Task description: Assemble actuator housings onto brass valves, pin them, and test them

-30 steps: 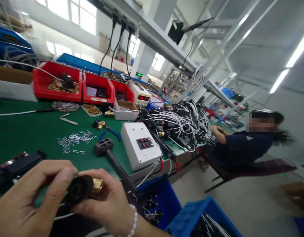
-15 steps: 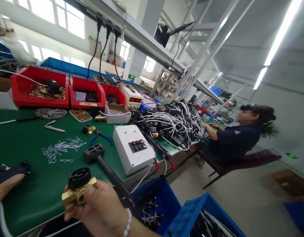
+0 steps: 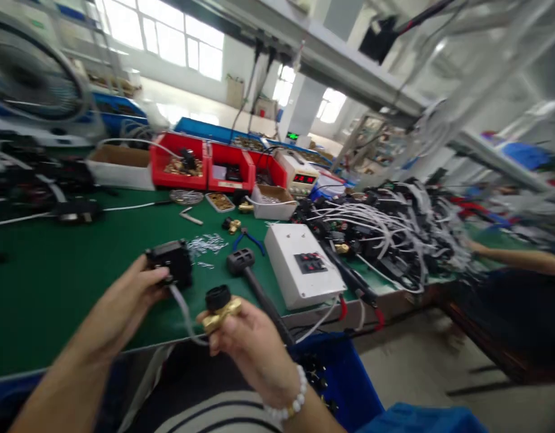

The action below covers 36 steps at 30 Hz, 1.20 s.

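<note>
My left hand (image 3: 142,288) grips a black box-shaped housing (image 3: 172,264) with a white cable (image 3: 183,310) hanging from its underside. Just to the right, my right hand (image 3: 252,337) holds a brass valve (image 3: 222,317) with a round black cap on top, between thumb and fingers. The valve and the housing are apart, both near the front edge of the green table. Behind the housing lies a heap of wire clips (image 3: 205,245). A black mallet (image 3: 242,261) and blue-handled pliers (image 3: 249,237) lie beyond my right hand.
A white switch box (image 3: 288,279) stands right of the mallet. Further right is a pile of black units with white cables (image 3: 371,219). Red bins (image 3: 182,179) and a power supply (image 3: 297,171) line the back. A co-worker's arm (image 3: 516,257) reaches in from the right.
My view has swung left. The black housing in my left hand has come from the left edge towards the valve. My right hand still holds the valve.
</note>
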Tool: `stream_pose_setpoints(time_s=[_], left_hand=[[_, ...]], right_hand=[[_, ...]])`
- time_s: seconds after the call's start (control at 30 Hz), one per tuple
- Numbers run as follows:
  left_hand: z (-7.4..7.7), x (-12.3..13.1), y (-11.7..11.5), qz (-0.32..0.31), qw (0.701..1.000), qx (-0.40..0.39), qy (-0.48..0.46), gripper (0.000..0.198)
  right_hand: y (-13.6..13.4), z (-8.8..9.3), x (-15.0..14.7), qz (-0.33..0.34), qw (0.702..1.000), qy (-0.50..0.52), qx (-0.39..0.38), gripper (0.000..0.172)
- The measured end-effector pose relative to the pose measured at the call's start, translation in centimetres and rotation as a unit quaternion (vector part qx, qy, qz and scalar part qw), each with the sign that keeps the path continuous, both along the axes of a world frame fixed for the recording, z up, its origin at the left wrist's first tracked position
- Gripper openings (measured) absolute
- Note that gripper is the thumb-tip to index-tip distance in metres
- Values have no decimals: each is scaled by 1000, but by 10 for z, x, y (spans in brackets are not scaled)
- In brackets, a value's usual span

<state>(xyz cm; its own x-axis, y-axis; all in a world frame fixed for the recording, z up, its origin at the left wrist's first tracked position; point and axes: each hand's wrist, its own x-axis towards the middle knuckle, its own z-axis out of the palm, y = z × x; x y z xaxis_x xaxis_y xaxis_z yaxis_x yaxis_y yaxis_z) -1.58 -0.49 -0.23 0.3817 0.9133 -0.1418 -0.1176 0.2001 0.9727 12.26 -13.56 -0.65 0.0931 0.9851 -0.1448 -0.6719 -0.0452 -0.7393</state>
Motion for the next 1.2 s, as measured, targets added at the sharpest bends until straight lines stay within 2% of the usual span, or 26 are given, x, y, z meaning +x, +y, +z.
stream_pose_setpoints(time_s=[0.07,0.13,0.2,0.27,0.4,0.5,0.63,0.8,0.9,0.97,1.03,1.07,1.2], left_hand=[[7,6,-3,-31,988,-79,-130,37],[11,14,-8,-53,971,-111,-205,38],[12,21,-14,-65,958,-130,-246,37],[15,25,-22,-57,963,-100,-245,44],[22,24,-36,-39,985,70,-153,46],[27,21,-43,-13,977,192,-92,44],[31,19,-52,6,956,288,-55,45],[32,18,-54,-5,941,337,18,45],[27,13,-50,-46,938,341,48,52],[22,10,-50,-60,922,373,89,71],[18,7,-53,-50,896,414,151,91],[17,6,-55,-38,884,430,181,94],[14,8,-63,32,854,467,225,84]], right_hand=[[0,5,3,11,1000,5,11,41],[1,8,6,6,999,-27,23,41],[2,10,5,8,998,-67,20,41],[1,11,4,10,995,-101,8,39],[-4,16,2,-14,983,-182,0,35],[-5,21,3,-26,981,-194,-4,34],[-4,26,0,-5,987,-158,-15,36],[-6,16,-6,-95,959,-268,-18,41],[-3,15,-4,-84,965,-245,-39,43],[1,19,-2,-80,973,-210,-56,45],[4,23,1,-94,976,-187,-65,47],[4,24,2,-104,975,-186,-67,47],[2,22,8,-108,956,-267,-59,46]])
